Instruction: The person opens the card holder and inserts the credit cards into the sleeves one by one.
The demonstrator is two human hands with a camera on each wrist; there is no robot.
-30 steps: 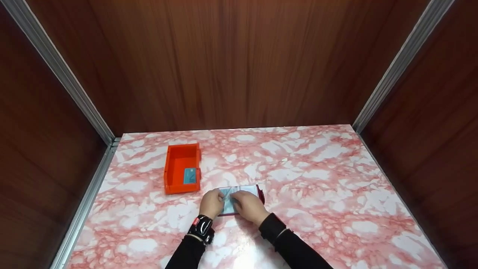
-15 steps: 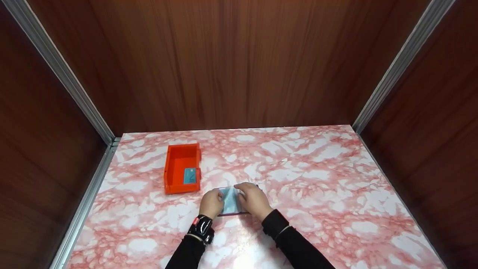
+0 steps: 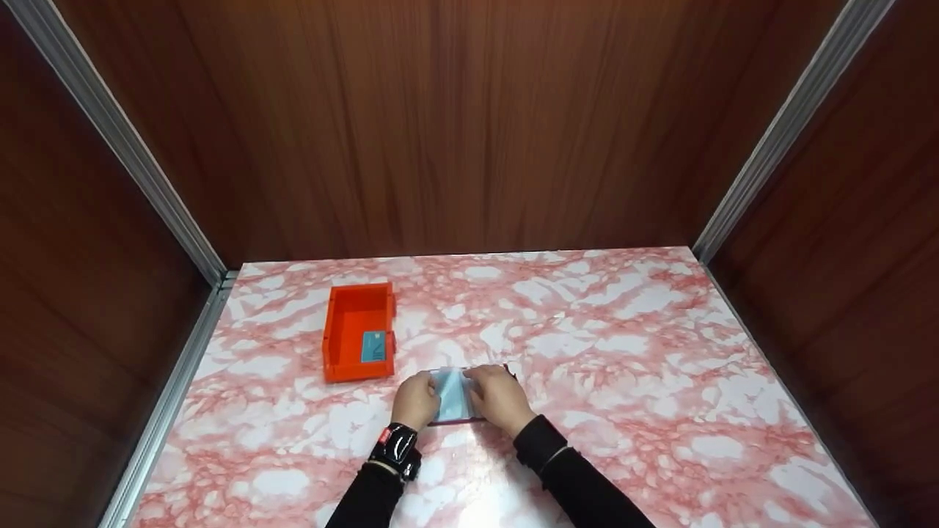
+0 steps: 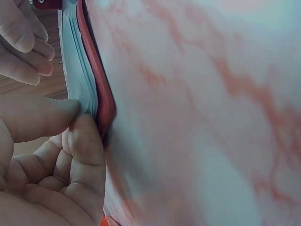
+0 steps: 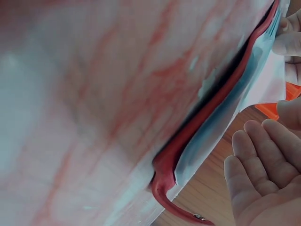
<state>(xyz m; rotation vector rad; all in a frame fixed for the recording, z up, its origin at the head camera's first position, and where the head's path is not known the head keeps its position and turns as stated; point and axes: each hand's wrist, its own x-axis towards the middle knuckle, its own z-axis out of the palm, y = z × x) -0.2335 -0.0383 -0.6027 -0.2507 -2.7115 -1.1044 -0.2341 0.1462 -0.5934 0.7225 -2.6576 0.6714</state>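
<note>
A dark red wallet lies spread on the table, with pale blue, see-through sleeve pages on top. My left hand is at its left end; in the left wrist view, thumb and index finger pinch the page edges beside the red cover. Over the right half is my right hand, hiding most of that side. The right wrist view shows this hand with fingers loosely bent and nothing between them, beside the pages. A red strap with a metal snap sticks out from the wallet's right end.
An orange plastic bin stands left of and beyond the wallet. Inside it, near the front right corner, is a teal chip card. Brown wood-grain panels close off the back and both sides of the pink marbled table.
My right hand has moved from the middle of the pages to the wallet's right half, covering the pale page that showed there. The left hand keeps its place at the left edge.
</note>
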